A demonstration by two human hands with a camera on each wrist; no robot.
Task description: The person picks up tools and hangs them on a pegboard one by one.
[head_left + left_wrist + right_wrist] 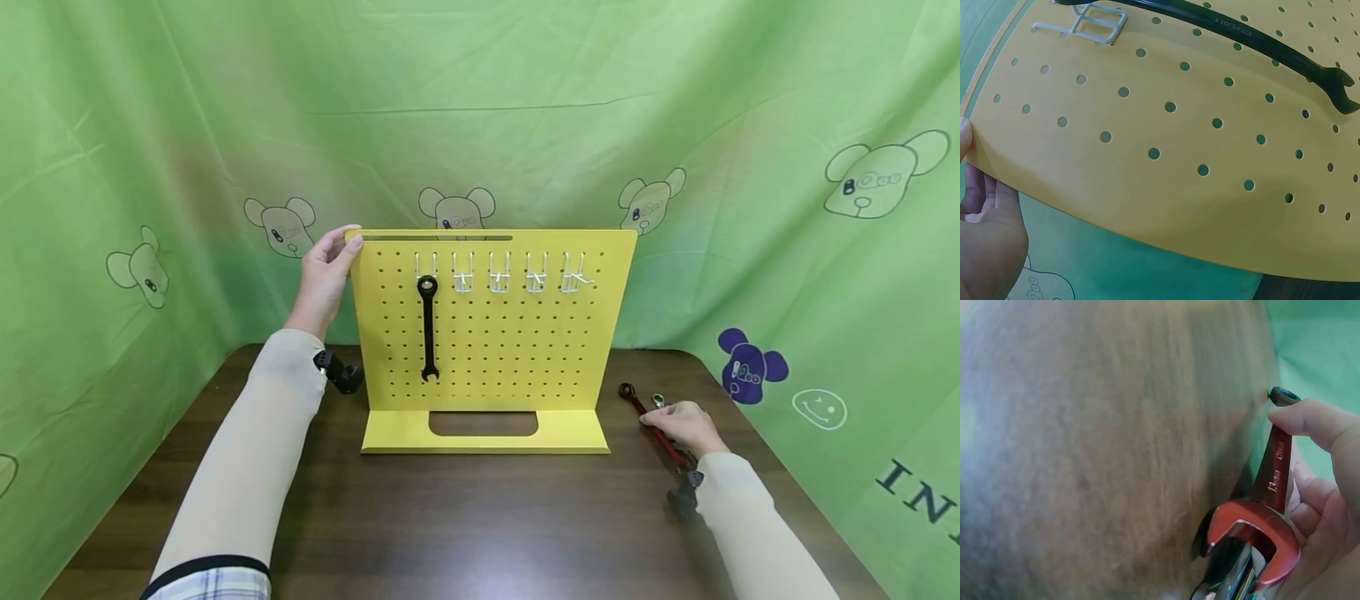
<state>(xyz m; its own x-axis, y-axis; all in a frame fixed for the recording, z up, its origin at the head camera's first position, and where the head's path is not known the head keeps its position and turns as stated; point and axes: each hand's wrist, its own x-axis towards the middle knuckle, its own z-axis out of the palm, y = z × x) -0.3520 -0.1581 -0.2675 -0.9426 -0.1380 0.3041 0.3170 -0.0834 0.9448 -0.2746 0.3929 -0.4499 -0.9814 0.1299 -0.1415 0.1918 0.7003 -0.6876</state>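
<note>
A yellow pegboard (397, 431) stands on the table, and my left hand (324, 275) grips its upper left corner, thumb in front and fingers behind. From the leftmost hook on that board hangs a black combination wrench (429, 333), its open end down. Over at the right of the table, my right hand (688, 427) pinches a red combination wrench (1277, 469) by its shaft; the open end points toward the wrist. Part of a silver wrench (658, 400) shows beside the red one, and shiny metal lies under the red open end in the right wrist view.
To the right of the black wrench, several white wire hooks (499, 279) stand in a row along the board's upper part. The brown wooden table (480, 525) runs up to a green curtain (480, 100) with printed cartoon heads behind and at both sides.
</note>
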